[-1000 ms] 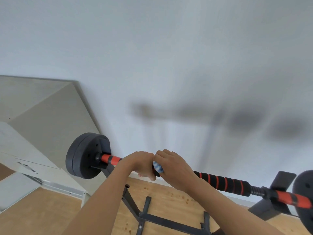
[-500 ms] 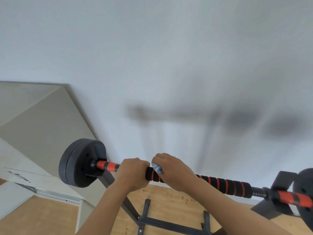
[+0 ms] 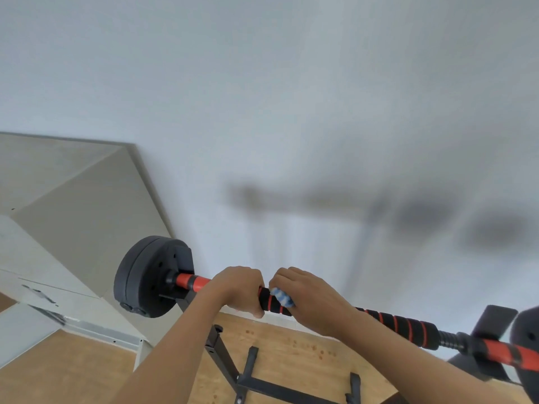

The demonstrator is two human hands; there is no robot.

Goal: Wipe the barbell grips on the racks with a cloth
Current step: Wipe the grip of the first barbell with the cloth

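Long barbell with black foam grip ringed in red [image 3: 399, 323] lies across a black metal rack [image 3: 230, 371], running from far left to near right. Left hand [image 3: 239, 290] curled round the bar, just right of the red sleeve and the black round weight plate [image 3: 145, 277]. Right hand [image 3: 309, 298] just beside it, fingers wrapped over the grip, pressing a blue-and-white cloth [image 3: 280, 297] against the foam. Only a small fold of cloth shows between the hands. Wooden floor [image 3: 291, 354] below; white wall [image 3: 291, 112] behind.
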